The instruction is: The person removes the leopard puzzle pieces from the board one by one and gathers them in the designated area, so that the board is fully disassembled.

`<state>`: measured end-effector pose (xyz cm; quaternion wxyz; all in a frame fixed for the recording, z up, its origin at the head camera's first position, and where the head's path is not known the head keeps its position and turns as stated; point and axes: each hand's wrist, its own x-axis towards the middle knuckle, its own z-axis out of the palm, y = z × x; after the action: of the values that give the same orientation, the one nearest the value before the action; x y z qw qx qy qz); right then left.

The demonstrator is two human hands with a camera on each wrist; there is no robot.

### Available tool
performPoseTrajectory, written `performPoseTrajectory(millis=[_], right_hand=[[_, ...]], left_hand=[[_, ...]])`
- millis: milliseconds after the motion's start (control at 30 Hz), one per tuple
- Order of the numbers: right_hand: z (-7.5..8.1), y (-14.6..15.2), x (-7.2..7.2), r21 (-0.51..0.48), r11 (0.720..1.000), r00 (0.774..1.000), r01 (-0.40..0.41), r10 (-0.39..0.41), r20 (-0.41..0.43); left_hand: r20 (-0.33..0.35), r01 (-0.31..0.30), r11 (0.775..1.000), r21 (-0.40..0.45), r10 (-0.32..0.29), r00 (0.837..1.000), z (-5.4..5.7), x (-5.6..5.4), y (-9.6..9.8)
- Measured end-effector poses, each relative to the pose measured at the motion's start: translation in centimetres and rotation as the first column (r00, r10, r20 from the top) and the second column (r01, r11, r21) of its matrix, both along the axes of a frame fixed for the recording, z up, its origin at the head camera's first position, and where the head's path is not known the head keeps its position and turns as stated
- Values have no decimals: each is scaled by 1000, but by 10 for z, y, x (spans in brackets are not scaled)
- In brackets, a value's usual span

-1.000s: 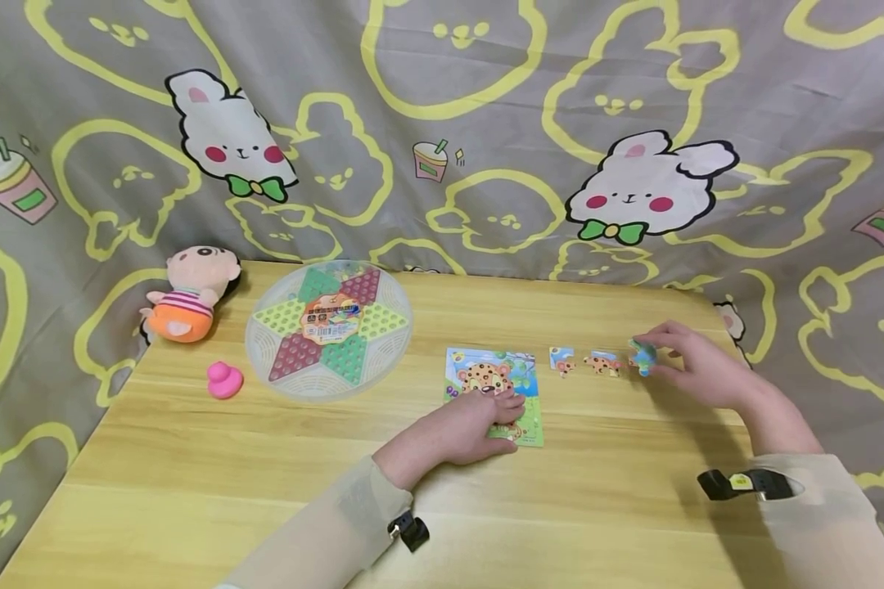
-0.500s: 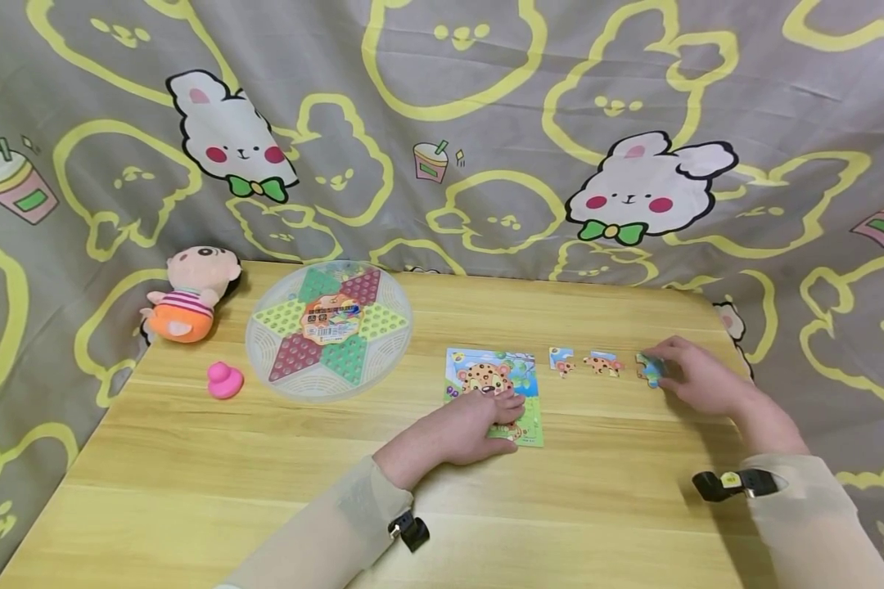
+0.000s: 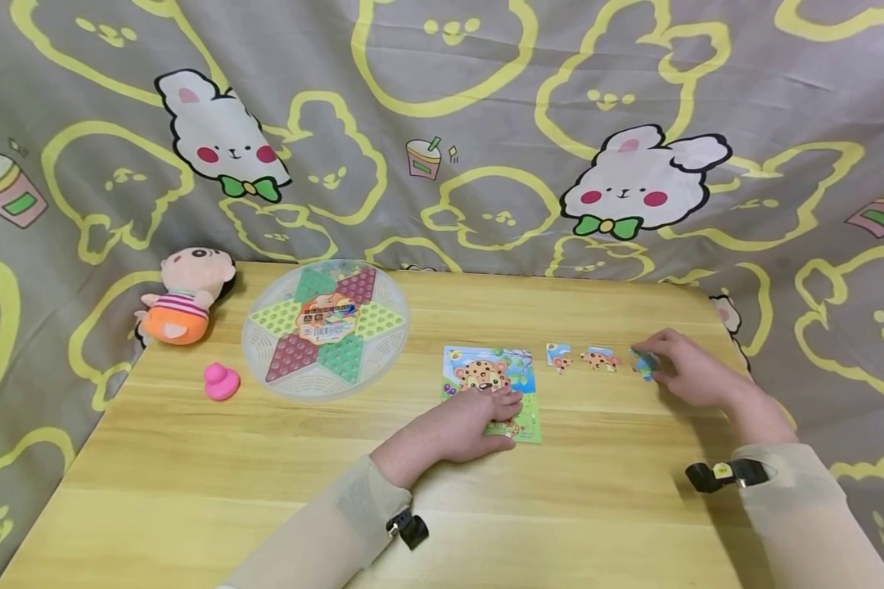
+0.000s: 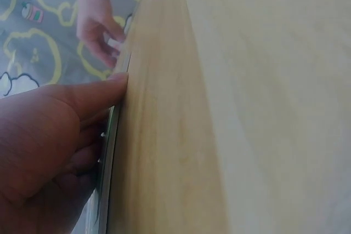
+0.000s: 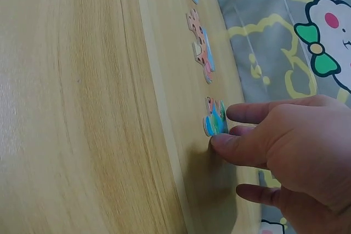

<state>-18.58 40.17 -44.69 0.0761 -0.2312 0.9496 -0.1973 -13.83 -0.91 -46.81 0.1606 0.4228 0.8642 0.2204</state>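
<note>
Board (image 3: pixel 342 360): round and translucent, flat on the wood-grain tabletop (image 3: pixel 265 474), showing a six-pointed star in red, green and yellow, with an orange label (image 3: pixel 327 319) at its centre. Plush (image 3: pixel 183 301): left of the board and near it, with pale pink head, striped top and orange lower part. Pink toy (image 3: pixel 222 383): just beside the board, front left. Curtain (image 3: pixel 412 213): behind the board, grey, patterned with yellow outlines, white rabbit heads and lidded cups.
</note>
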Motion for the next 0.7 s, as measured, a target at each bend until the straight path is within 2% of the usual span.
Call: performPoseTrajectory(millis=[200, 500, 700], right_hand=[[5, -4, 1, 2, 1000, 1000, 10, -10, -7], [20, -23, 5, -62, 998, 996, -31, 26, -80], [30, -41, 6, -81, 996, 998, -26, 21, -56]], left_hand=[[-14, 12, 1000, -16, -13, 1000, 1, -1, 0], [-84, 42, 992, -116, -52, 995, 6, 2, 1], [-130, 53, 985, -163, -75, 989, 11, 6, 3]])
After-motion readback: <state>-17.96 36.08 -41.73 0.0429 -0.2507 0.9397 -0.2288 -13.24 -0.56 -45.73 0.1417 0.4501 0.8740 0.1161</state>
